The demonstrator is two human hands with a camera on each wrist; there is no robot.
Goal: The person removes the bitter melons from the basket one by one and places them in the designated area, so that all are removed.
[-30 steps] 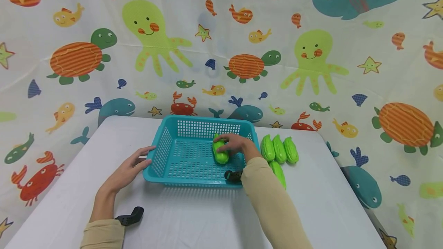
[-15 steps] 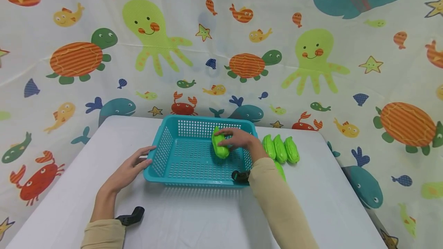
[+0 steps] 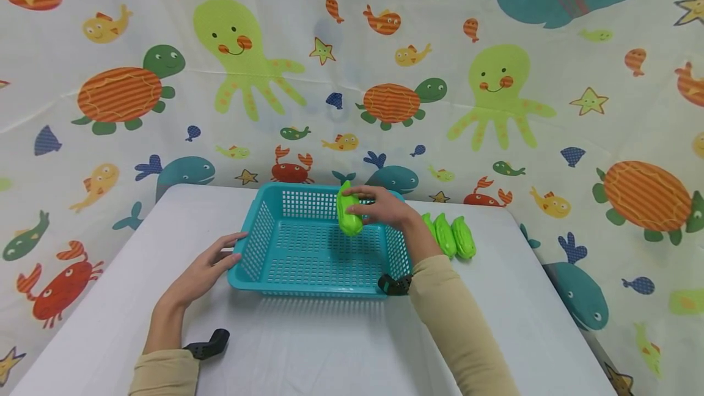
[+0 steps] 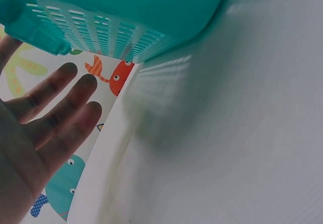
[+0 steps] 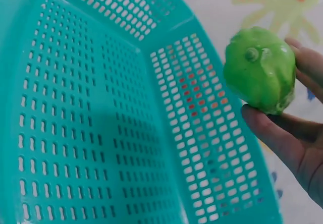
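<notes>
My right hand (image 3: 383, 206) grips a bright green, ridged bitter melon (image 3: 348, 211) above the back right part of the turquoise plastic basket (image 3: 316, 291). Thumb and fingers pinch the bitter melon (image 5: 260, 67) from its sides in the right wrist view, with its knobbed end toward the camera and the basket floor showing below. At the basket's left rim my left hand (image 3: 206, 267) rests with its fingers stretched out. The left wrist view shows this left hand (image 4: 50, 118) with several straight fingers beside the perforated basket wall (image 4: 101, 30).
More green bitter melons (image 3: 463, 238) lie on the white table (image 3: 308, 353) right of the basket, partly hidden by my right arm. Behind the table hangs a white cloth (image 3: 341, 78) printed with sea animals.
My right hand has lifted the bitter melon from the basket floor, up and toward the back rim. The left hand and the basket have stayed in place.
</notes>
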